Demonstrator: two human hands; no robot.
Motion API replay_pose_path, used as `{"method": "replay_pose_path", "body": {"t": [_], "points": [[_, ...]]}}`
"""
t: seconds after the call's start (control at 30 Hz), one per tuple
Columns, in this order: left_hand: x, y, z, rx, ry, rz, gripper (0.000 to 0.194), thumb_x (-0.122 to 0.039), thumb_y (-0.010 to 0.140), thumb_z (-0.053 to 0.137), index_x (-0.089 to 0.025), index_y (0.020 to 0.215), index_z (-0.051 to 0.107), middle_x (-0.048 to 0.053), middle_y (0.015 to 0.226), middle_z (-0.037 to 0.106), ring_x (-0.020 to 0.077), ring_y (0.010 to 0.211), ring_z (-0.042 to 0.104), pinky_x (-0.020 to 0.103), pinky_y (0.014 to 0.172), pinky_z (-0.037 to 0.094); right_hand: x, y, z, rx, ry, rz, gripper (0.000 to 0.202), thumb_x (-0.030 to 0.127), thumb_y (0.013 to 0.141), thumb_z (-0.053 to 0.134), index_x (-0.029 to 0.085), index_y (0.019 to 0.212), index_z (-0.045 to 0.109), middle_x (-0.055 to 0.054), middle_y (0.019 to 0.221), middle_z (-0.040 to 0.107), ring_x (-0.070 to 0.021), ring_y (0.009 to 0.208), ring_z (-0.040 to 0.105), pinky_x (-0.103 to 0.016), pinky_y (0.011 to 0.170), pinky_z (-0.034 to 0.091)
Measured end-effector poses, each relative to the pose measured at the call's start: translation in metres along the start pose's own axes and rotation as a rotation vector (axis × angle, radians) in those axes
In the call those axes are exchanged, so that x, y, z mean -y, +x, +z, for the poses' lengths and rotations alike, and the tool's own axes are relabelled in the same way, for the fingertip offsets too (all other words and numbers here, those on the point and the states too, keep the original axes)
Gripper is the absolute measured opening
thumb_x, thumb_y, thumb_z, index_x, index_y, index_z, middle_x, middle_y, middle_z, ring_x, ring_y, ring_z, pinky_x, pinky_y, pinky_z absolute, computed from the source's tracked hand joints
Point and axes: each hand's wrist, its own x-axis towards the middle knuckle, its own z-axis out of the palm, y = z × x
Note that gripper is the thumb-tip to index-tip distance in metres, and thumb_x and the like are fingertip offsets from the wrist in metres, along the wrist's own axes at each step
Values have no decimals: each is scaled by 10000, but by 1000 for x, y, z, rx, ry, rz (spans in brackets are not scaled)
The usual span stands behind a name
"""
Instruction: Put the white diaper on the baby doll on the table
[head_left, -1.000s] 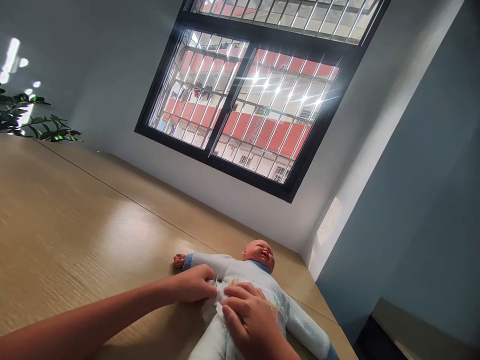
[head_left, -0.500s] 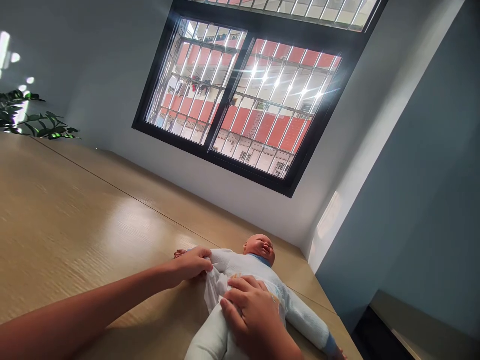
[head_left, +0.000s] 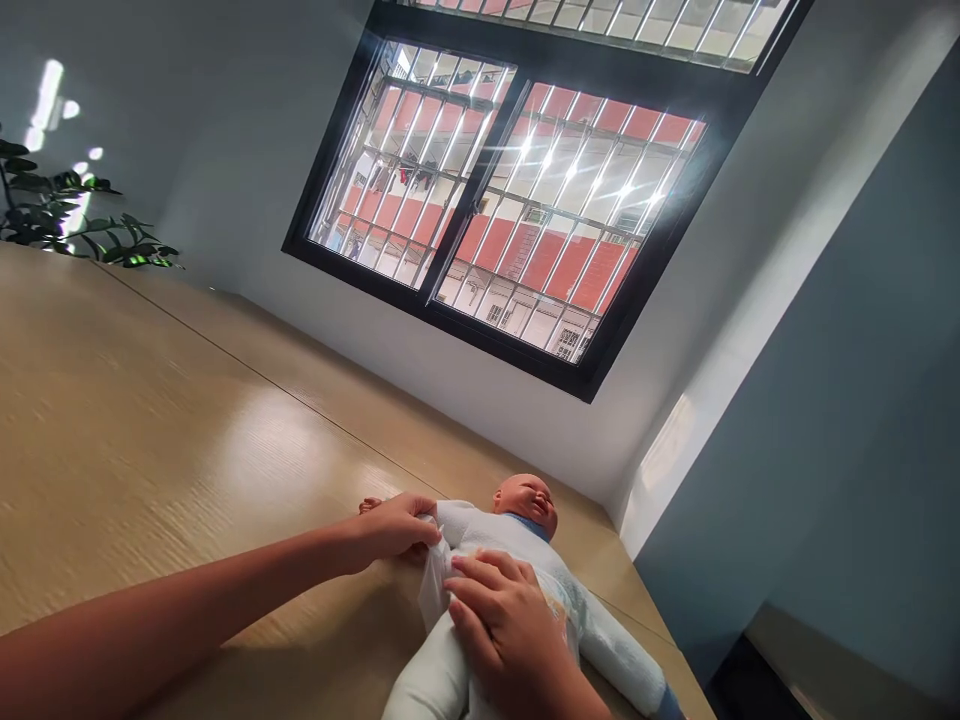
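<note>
A baby doll in a white outfit with blue collar and cuffs lies on its back on the wooden table. Around its hips is a thin white diaper, with a yellowish printed part beside my right hand. My left hand pinches the diaper's side edge between thumb and fingers and holds it stretched out from the doll's waist. Across the diaper's front lies my right hand, its bent fingers close together and gripping the material; the fingertips are partly hidden. The doll's lower legs run out of view at the bottom.
The wooden table reaches to the wall, with a thin seam along it. A barred window is above. A green plant stands at the far left. Beyond the table's right edge is a dark piece of furniture.
The whole view has shifted slightly, so doll and hands appear a little further right. My left hand keeps its pinch on the diaper's edge, and my right hand stays on its front.
</note>
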Motion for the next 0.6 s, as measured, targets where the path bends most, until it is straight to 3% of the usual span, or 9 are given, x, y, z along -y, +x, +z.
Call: {"method": "replay_pose_path", "body": {"t": [0.1,0.2,0.3,0.43,0.6], "points": [[-4,-4,8,18,-90,33,177,-255,626,645,-165,724,528,-48,603,520,108,573,495,217,544,392,3,1,1,47,-24,-16,241,324,1013,453,306,1040,691,53,1341,639,-259,1230,517,-431,994,348],[-8,-6,12,24,-98,46,151,-230,620,627,-167,702,517,-56,572,513,102,547,482,206,516,363,7,4,-1,96,-46,24,238,310,1012,470,269,940,693,33,1202,702,-259,1175,548,-442,979,357],[-10,-6,12,12,-76,25,144,-231,618,620,-167,708,527,-49,562,538,107,534,501,201,499,343,11,8,-3,129,-56,67,272,321,1013,476,252,878,702,8,1019,743,-268,1141,572,-464,978,359],[-8,-1,6,-13,-37,6,167,-252,599,636,-164,702,538,-31,597,572,126,554,549,215,518,374,18,13,-4,164,-98,127,309,361,998,495,231,849,733,-42,957,758,-301,1088,600,-496,938,381],[-10,-1,5,1,-158,1,190,-254,583,652,-167,696,527,-33,622,554,121,578,540,231,570,422,20,18,1,142,-106,166,344,377,977,505,221,809,763,-86,868,759,-321,1005,605,-506,892,376]]}}
